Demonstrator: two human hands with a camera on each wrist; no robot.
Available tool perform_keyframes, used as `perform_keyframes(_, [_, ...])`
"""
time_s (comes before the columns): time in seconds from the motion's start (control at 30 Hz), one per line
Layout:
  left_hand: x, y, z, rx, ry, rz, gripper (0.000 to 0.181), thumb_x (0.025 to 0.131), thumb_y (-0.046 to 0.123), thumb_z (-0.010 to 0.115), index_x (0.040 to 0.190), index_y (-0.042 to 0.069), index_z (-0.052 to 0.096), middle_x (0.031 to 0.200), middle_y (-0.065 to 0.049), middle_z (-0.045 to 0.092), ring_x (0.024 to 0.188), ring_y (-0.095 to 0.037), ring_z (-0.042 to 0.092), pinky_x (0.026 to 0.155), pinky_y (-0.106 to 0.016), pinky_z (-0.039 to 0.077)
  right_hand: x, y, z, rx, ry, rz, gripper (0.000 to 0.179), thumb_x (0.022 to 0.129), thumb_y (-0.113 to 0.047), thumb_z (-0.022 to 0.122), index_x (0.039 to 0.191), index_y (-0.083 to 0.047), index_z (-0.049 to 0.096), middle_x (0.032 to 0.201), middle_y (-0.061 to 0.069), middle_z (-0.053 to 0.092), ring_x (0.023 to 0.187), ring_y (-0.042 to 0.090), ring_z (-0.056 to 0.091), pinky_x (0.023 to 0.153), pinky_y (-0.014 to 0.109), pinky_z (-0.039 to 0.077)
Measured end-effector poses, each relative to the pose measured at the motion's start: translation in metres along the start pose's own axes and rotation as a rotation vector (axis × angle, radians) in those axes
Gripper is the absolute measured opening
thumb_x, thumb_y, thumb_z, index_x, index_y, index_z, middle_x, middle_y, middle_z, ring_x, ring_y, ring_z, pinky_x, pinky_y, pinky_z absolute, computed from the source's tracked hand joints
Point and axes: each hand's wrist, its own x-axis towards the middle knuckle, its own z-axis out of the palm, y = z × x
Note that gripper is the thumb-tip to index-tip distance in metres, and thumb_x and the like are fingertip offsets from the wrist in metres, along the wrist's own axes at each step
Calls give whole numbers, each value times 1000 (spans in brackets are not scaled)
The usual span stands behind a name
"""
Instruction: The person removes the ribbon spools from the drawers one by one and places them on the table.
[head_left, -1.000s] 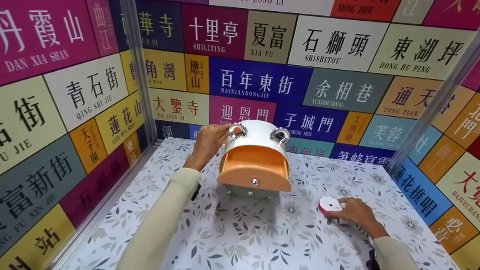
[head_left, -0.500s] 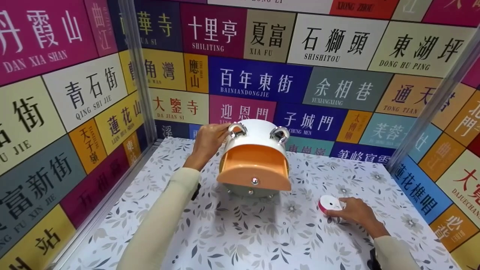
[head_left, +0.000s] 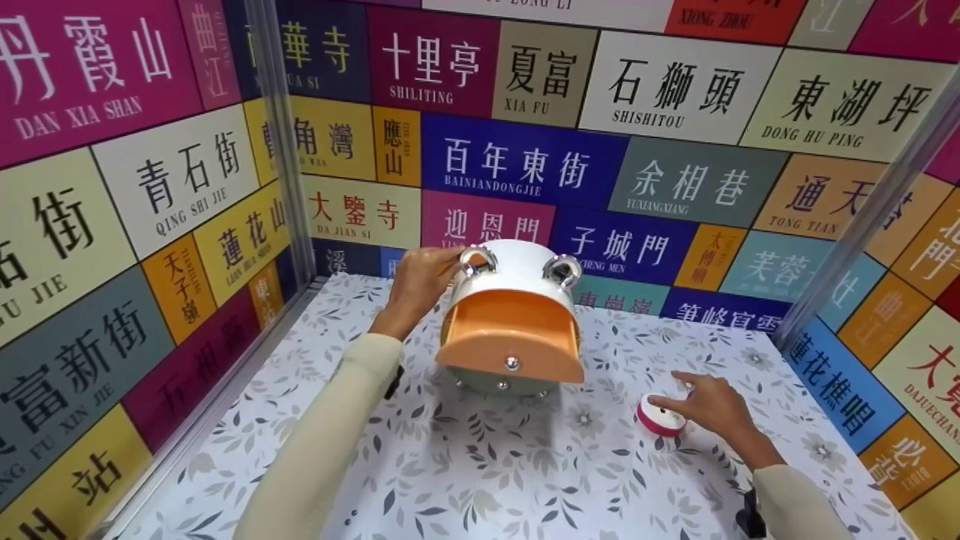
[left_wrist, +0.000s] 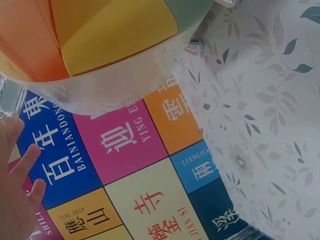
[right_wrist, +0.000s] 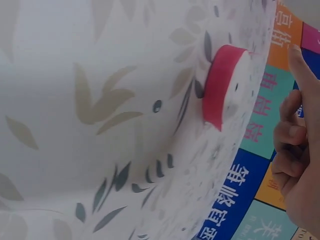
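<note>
A rounded white drawer box (head_left: 514, 262) stands on the table, its orange drawer (head_left: 495, 352) pulled out toward me. Two chrome rings sit on its top. My left hand (head_left: 418, 285) pinches the left chrome ring (head_left: 489, 259) with thumb and index finger, while its other fingers extend loosely in the left wrist view. A small roll of pink ribbon (head_left: 651, 421) on a white spool lies flat to the right of the box. Over it my right hand (head_left: 716, 412) hovers, thumb and index finger spread apart. In the right wrist view, the pink ribbon roll (right_wrist: 220, 85) shows apart from the fingers.
A leaf-patterned white cover (head_left: 570, 480) lies over the table. Behind and at the sides rise walls of coloured panels (head_left: 517, 161) with lettering, joined by metal corner posts (head_left: 281, 150). Below the orange drawer is a grey-green lower part (head_left: 480, 380) with chrome knobs.
My right hand has let go of the ribbon roll, its thumb and index finger now spread above it. The left hand and the drawer box have stayed in place.
</note>
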Motion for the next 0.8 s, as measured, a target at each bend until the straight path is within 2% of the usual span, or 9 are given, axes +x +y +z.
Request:
perform_keyframes(0.27, [0,1,-1,2,-12,1,34,97,25,76,132,22,73,118,-5,77,108,-26,72,99,-41,56,3,-31,-16,28,80,-87,84,82,-67,78,138,-6,67,51,-2,57,48,17,57,42,30,38])
perform_keyframes(0.53, [1,1,-2,-5,5,6,35,97,24,76,132,22,73,117,-6,78,107,-26,72,98,-41,57,6,-66,-26,44,155,-189,69,84,-61,79,133,-13,72,50,-4,59,41,15,48,39,25,28])
perform_keyframes(0.8, [-1,1,0,7,1,-3,34,97,25,76,131,22,74,118,-5,77,107,-26,73,97,-41,57,5,-91,-31,71,263,-329,54,86,-53,82,128,-20,76,46,-11,55,38,12,46,37,23,28])
